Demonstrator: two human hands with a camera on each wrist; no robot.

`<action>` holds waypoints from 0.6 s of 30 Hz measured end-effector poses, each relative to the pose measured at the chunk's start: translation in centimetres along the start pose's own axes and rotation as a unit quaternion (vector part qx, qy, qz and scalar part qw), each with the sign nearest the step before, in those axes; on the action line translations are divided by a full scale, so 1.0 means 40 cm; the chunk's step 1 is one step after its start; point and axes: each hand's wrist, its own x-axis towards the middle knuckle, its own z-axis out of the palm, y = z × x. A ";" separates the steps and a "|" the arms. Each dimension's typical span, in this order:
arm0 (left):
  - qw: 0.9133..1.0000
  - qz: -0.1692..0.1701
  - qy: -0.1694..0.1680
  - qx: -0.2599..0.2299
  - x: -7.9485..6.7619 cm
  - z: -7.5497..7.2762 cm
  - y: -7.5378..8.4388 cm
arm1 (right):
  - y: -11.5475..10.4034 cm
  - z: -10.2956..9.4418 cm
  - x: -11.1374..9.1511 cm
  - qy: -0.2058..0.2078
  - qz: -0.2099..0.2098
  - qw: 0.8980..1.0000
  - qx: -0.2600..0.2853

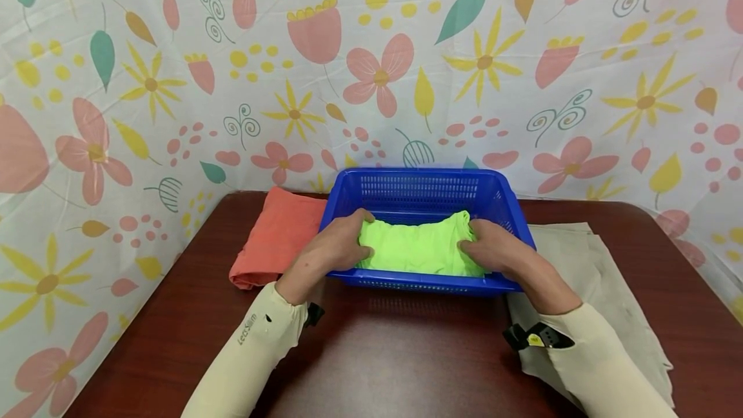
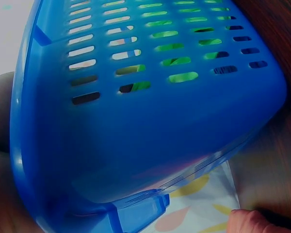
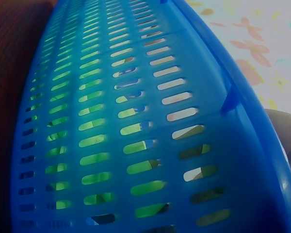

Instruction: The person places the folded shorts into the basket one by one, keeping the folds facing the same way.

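A folded neon-green cloth (image 1: 416,247) lies inside a blue plastic basket (image 1: 426,175), along its near side. My left hand (image 1: 342,240) reaches over the near left corner and grips the cloth's left end between thumb and fingers. At the other end, my right hand (image 1: 496,245) pinches the cloth near the right wall. Both wrist views are filled by the slotted basket wall (image 2: 136,131), with green showing through the slots; the fingers are mostly hidden there.
To the basket's left is a folded coral-red cloth (image 1: 278,237). A stack of grey-beige cloth (image 1: 598,302) lies to the right, partly under my right forearm. The dark wooden table (image 1: 395,353) meets a flower-printed curtain (image 1: 371,37) at the back.
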 end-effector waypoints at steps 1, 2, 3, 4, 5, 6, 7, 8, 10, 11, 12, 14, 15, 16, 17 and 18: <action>1.000 -0.001 0.000 0.003 0.000 0.001 0.000 | -0.001 0.000 -0.001 -0.001 0.000 1.000 0.000; 1.000 -0.002 0.000 0.005 0.001 0.002 0.001 | -0.001 0.000 -0.001 -0.002 0.000 1.000 0.000; 1.000 -0.005 0.000 0.008 0.001 0.002 0.001 | -0.001 0.000 -0.001 -0.003 0.001 1.000 -0.001; 1.000 -0.007 0.000 0.010 0.002 0.003 0.002 | 0.000 0.000 -0.001 -0.003 0.001 1.000 -0.002; 1.000 -0.010 0.000 0.012 0.003 0.004 0.003 | 0.000 0.000 -0.001 -0.004 0.002 1.000 -0.004; 1.000 -0.012 -0.001 0.014 0.003 0.004 0.003 | 0.000 0.000 -0.001 -0.004 0.002 1.000 -0.006; 1.000 -0.015 -0.001 0.015 0.004 0.006 0.004 | -0.001 -0.001 -0.001 -0.004 0.002 1.000 -0.007; 1.000 -0.018 -0.002 0.017 0.005 0.006 0.005 | -0.001 -0.001 -0.001 -0.005 0.003 1.000 -0.009; 1.000 -0.021 -0.002 0.020 0.007 0.008 0.006 | -0.001 -0.001 -0.001 -0.010 0.006 1.000 -0.010; 1.000 -0.023 -0.002 0.021 0.007 0.009 0.007 | 0.000 -0.001 -0.001 -0.012 0.005 1.000 -0.010; 0.999 -0.024 -0.002 0.023 0.008 0.010 0.007 | 0.000 -0.001 -0.001 -0.013 0.004 1.000 -0.009; 0.999 -0.027 -0.002 0.025 0.008 0.011 0.008 | 0.002 0.000 0.000 -0.017 0.003 1.000 -0.008; 0.999 -0.028 -0.002 0.026 0.007 0.012 0.009 | 0.003 0.000 0.001 -0.018 0.002 1.000 -0.008; 0.999 -0.030 -0.002 0.026 0.007 0.012 0.010 | 0.004 0.000 0.001 -0.019 0.001 1.000 -0.008; 0.999 -0.032 -0.002 0.026 0.006 0.012 0.011 | 0.004 0.000 0.002 -0.019 0.001 1.000 -0.009; 0.999 -0.033 -0.003 0.026 0.006 0.012 0.012 | 0.004 0.001 0.003 -0.021 0.003 1.000 -0.010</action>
